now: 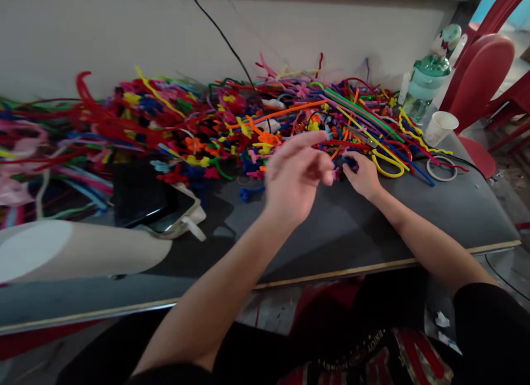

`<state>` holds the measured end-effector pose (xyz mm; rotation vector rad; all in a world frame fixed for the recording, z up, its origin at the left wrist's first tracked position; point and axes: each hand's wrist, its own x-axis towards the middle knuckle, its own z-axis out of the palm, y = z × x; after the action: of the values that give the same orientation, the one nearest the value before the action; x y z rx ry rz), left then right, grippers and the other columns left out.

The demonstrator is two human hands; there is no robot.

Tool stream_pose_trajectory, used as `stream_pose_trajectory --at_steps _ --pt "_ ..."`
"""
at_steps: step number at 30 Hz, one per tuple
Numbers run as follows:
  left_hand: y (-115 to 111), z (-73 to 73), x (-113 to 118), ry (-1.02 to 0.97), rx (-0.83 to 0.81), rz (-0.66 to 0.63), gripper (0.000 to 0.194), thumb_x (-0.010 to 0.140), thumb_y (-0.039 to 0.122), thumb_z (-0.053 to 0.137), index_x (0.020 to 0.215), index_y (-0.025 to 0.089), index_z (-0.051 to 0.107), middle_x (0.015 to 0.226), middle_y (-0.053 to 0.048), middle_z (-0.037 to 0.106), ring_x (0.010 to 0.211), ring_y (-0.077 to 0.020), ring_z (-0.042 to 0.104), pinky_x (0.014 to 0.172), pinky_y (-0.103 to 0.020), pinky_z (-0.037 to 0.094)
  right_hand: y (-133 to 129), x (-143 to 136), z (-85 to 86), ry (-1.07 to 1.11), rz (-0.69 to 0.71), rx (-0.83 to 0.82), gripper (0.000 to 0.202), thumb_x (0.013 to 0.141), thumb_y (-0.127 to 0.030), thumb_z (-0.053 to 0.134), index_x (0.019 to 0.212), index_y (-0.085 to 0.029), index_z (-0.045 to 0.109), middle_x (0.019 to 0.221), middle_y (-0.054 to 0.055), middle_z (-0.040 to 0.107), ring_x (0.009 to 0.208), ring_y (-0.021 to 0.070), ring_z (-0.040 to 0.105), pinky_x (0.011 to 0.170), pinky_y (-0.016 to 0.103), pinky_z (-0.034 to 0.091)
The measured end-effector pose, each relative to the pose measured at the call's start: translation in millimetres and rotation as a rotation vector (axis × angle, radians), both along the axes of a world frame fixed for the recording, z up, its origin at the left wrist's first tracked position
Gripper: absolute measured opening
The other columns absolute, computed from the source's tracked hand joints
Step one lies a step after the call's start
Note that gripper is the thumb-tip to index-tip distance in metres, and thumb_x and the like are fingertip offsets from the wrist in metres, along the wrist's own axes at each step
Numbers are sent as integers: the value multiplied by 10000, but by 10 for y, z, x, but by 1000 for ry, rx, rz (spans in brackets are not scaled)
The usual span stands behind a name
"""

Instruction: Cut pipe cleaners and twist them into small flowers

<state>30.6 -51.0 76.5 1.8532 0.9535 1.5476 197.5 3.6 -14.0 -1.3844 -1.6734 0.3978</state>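
Observation:
A long heap of colourful pipe cleaners (265, 111), loose stems mixed with small twisted flower shapes, lies along the back of the dark table. Over its front edge is my left hand (293, 180), index finger stretched forward and the others loosely bent apart, with nothing visible in it. My right hand (363, 176) rests low beside it, thumb and fingers closed on a dark blue pipe-cleaner piece (351, 163), mostly hidden by the fingers. Yellow-handled scissors (389, 165) lie just beyond the right hand.
A phone in a light case (182, 211) and a black flat object (138, 194) lie left, near a pale rounded object (116, 249). At right stand a paper cup (441, 128), a green-lidded bottle (424, 84) and a grey ring (441, 168). Red chairs (480, 81) are beyond the table edge.

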Motion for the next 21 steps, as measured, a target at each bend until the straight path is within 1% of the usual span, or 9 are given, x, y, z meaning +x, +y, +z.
stream_pose_trajectory --at_steps 2,4,6,8,11,13,15,18,21 --pt "277 -267 168 -91 -74 -41 335 968 442 433 974 207 672 616 6 587 477 -83 525 463 -222 459 -28 4 6 14 -5 46 263 805 -198 563 1044 -217 672 1066 73 726 978 222 671 847 374 556" --pt "443 -564 290 -91 -141 8 295 962 386 442 960 183 656 604 10 580 477 -83 509 477 -216 440 -49 25 35 2 -8 92 260 807 -187 548 1035 -216 669 1061 78 723 979 224 667 844 377 555" --pt "509 -796 353 14 -126 109 279 958 333 435 967 167 659 593 10 575 503 -98 529 518 -228 442 -26 75 99 -33 -20 149 258 816 -176 524 1027 -223 666 1056 76 718 996 225 659 885 391 542" --pt "522 -917 373 171 -65 170 267 945 291 438 971 162 670 617 1 608 508 -106 543 545 -240 437 84 163 194 -67 -42 199 272 821 -151 494 1019 -232 662 1060 71 712 1029 228 647 945 409 516" --pt "532 -921 400 451 28 164 241 913 236 467 994 171 684 688 -31 683 569 -136 610 586 -251 446 437 359 344 -116 -59 175 279 803 -116 495 993 -223 669 1050 76 709 1010 249 648 970 449 496" --pt "541 -872 443 676 67 106 225 892 226 499 1002 166 686 762 -70 724 673 -179 671 620 -265 465 743 505 407 -157 -77 124 236 783 -120 548 958 -210 679 1008 94 709 990 282 647 969 491 487" --pt "539 -826 488 871 63 54 241 906 245 487 1008 150 683 825 -110 740 764 -229 703 643 -292 485 1032 628 431 -187 -127 66 201 772 -127 604 950 -177 683 1013 133 699 1034 321 628 1001 550 448" --pt "507 -787 496 1002 -3 80 308 949 279 413 1014 149 684 876 -134 742 832 -265 712 662 -321 502 1338 744 442 -326 -215 -28 224 770 -124 640 989 -138 684 1034 164 687 1089 350 606 1012 589 418" --pt "475 -774 427 1006 -63 118 300 945 293 423 1020 179 690 861 -111 742 848 -256 710 671 -311 505 1497 801 492 -533 -216 -68 164 818 -159 599 946 -141 701 938 128 702 1033 325 636 933 555 480"
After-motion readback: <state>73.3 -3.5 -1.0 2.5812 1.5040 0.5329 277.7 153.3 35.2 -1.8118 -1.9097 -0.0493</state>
